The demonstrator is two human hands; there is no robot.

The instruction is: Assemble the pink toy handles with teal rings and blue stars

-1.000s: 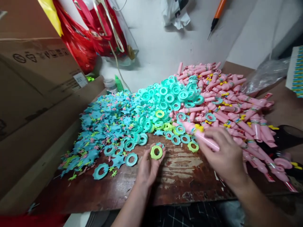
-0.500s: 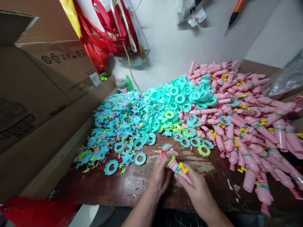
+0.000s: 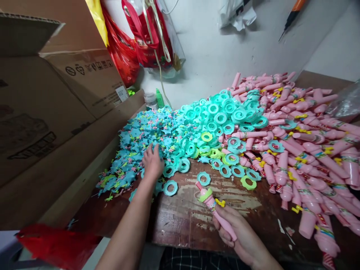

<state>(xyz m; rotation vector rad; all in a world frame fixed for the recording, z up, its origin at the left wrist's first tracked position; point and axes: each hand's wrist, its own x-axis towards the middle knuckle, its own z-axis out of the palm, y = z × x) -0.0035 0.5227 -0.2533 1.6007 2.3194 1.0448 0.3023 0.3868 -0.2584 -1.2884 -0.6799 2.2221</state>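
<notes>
My right hand (image 3: 239, 232) is closed around the handle of a pink toy wand (image 3: 225, 224). The wand has a yellow crank (image 3: 220, 203) on its side, a yellow-green scalloped ring (image 3: 206, 195) near its top and a red striped tip. My left hand (image 3: 153, 163) reaches to the front of a heap of blue star-shaped pieces (image 3: 135, 131), its fingers spread on or just above them. Small pink and green bits are mixed into that heap. A loose turquoise scalloped ring (image 3: 203, 179) lies on the table just beyond the wand's tip.
Turquoise rings (image 3: 221, 118) are heaped in the middle, with several yellow-green ones among them. Many pink wands (image 3: 306, 153) cover the right side. A cardboard box (image 3: 84, 101) walls off the left. Bags (image 3: 152, 37) hang on the wall behind the wooden table (image 3: 182, 213).
My left hand has left the pink wand and moved left and forward to the blue pieces. The right hand keeps the wand, whose green ring now sits around it near the top.
</notes>
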